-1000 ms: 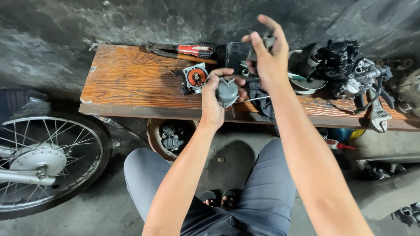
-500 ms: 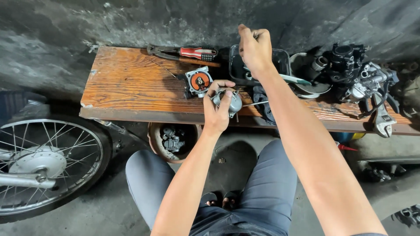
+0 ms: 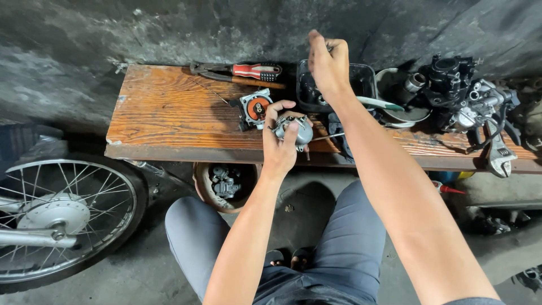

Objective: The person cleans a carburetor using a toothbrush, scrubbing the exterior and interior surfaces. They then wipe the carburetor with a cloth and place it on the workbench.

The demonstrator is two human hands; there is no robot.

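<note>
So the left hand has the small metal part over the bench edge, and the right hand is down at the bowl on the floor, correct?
Not quite. The left hand does hold the small metal part over the bench edge, but the head view shows the right hand raised above the black tray on the bench.

Rough, dark grey concrete wall runs across the far side, stained and patchy. Against it stands a low table of worn, reddish-brown grained wood planks, its near edge chipped. Below lies a grey, dusty concrete floor. At near left, a spoked motorcycle wheel with black tyre rests on the floor. Light is dim and even.
</note>
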